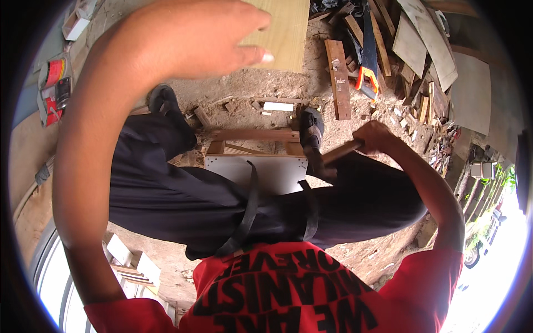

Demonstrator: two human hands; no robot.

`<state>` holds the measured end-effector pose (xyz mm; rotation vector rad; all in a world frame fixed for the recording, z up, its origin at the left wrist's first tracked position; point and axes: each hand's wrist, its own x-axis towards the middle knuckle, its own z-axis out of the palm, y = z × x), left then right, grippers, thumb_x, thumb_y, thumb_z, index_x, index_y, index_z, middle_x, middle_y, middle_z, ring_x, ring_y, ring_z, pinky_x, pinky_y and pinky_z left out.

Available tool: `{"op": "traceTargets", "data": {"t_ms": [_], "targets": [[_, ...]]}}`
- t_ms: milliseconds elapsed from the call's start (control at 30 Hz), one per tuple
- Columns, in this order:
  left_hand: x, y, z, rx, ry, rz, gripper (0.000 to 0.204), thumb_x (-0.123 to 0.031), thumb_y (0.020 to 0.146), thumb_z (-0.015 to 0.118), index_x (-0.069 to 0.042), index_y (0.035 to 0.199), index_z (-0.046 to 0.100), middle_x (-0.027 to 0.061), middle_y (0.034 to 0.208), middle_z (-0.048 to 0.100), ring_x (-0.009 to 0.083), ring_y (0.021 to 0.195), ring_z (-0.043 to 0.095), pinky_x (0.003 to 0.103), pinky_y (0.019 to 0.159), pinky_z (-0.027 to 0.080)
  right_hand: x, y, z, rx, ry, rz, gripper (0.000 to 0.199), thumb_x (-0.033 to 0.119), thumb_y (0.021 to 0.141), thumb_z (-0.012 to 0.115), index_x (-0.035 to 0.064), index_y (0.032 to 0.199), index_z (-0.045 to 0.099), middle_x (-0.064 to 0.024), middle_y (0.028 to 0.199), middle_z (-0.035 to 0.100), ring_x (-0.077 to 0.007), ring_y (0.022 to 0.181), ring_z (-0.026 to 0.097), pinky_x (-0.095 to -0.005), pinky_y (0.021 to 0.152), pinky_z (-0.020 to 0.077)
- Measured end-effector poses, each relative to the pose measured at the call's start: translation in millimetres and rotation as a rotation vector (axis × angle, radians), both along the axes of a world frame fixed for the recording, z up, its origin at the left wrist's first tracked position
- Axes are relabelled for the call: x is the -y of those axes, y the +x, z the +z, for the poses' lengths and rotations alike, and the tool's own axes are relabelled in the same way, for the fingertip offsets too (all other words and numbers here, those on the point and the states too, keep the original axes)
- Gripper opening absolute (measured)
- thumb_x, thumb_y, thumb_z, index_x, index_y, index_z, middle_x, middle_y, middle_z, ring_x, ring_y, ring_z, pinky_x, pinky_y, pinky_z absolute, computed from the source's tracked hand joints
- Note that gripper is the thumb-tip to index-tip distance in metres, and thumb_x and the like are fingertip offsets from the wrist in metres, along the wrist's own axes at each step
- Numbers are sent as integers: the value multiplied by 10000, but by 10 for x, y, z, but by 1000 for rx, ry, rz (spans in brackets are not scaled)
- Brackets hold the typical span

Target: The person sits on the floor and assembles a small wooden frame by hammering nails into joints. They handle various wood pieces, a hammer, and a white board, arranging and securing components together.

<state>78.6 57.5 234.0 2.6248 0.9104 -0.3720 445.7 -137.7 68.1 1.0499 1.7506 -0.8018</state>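
An orange-handled handsaw [369, 58] beside a brown plank [338, 86], scrap boards [412, 44] behind.

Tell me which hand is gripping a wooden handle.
The right hand, closed around the wooden handle; the left hand is open, thumb apart, by the pale board.

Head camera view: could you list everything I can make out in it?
Box: one, white and brown, centre
Hammer: one, brown handle, right of the box
Board: one, pale yellow, top centre
Handsaw: one, dark blade, orange handle, upper right
Plank: one, reddish brown, left of the handsaw
Wood scraps: many, browns and greys, upper right
Packs: count unclear, red and black, left edge
Wheel: one, dark, far right
Trousers: one pair, black, middle
Shirt: one, red, bottom
Left hand: one, bare, top
Right hand: one, bare, gripping the hammer
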Motion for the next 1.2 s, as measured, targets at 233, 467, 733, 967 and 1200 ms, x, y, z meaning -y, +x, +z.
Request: {"op": "traceTargets", "data": {"t_ms": [233, 467, 733, 967, 1200], "targets": [[304, 352, -549, -114, -214, -288, 274, -253, 915, 605, -1, 1022, 596, 177, 939, 653, 352, 931, 640, 453, 856, 503, 535, 303, -196, -169, 16, -130, 280, 404, 744, 699, 158, 871, 658, -112, 792, 681, -325, 785, 689, -455, 729, 555], [790, 534, -1094, -384, -406, -553, 298, -295, 920, 607, -5, 984, 631, 148, 958, 679, 308, 999, 642, 448, 915, 480, 796, 148, -382, -376, 8, -179, 220, 374, 824, 635, 159, 827, 683, -85, 808, 689, -301, 780, 698, -444, 729, 566], [498, 618, -984, -302, -263, -402, 281, -262, 917, 603, 1, 1015, 612, 161, 982, 667, 313, 995, 641, 432, 905, 485, 1029, 123, -406, -600, 125, -169, 280, 383, 917, 535, 177, 835, 707, -80, 757, 688, -290, 769, 710, -425, 699, 581], [497, 480, -1090, -45, -142, -442, 240, -224, 874, 624, 5, 922, 676, 166, 821, 704, 310, 825, 704, 412, 758, 568, 966, 39, -358, -390, 9, -192, 236, 340, 932, 516, 199, 873, 697, -77, 748, 681, -292, 753, 709, -427, 691, 583], [423, 615, -938, -220, -252, -381, 290, -263, 904, 616, 7, 1007, 612, 171, 956, 666, 337, 992, 636, 437, 873, 501, 888, 42, -343, -202, 2, -162, 227, 323, 903, 539, 176, 941, 707, -104, 797, 698, -286, 761, 709, -423, 704, 577]]}}
